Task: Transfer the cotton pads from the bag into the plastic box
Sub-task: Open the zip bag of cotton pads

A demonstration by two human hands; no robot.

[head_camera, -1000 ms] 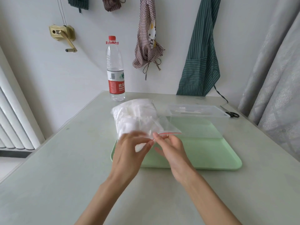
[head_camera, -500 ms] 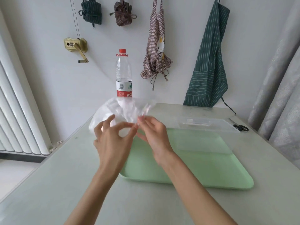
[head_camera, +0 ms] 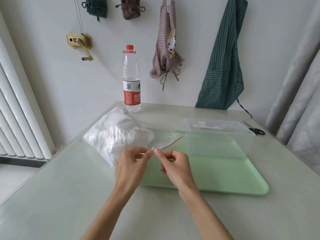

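Observation:
A clear zip bag (head_camera: 119, 135) stuffed with white cotton pads lies on the table's left side, its red-striped mouth pointing right over the tray. My left hand (head_camera: 131, 163) and my right hand (head_camera: 174, 163) both pinch the near corner of the bag's mouth, fingertips almost touching. The red zip line runs up and to the right from my fingers. A clear plastic box (head_camera: 218, 134) stands open on the far right part of the green tray (head_camera: 225, 175), with only a small pale item inside it.
A water bottle (head_camera: 131, 80) with a red label stands at the table's back edge. Black scissors (head_camera: 254, 129) lie right of the box. Aprons hang on the wall behind. A radiator runs along the left, a curtain along the right.
The bag was lifted toward the left half a second ago and now lies lower on the table again. Both hands kept their pinch on its mouth and came back toward the tray.

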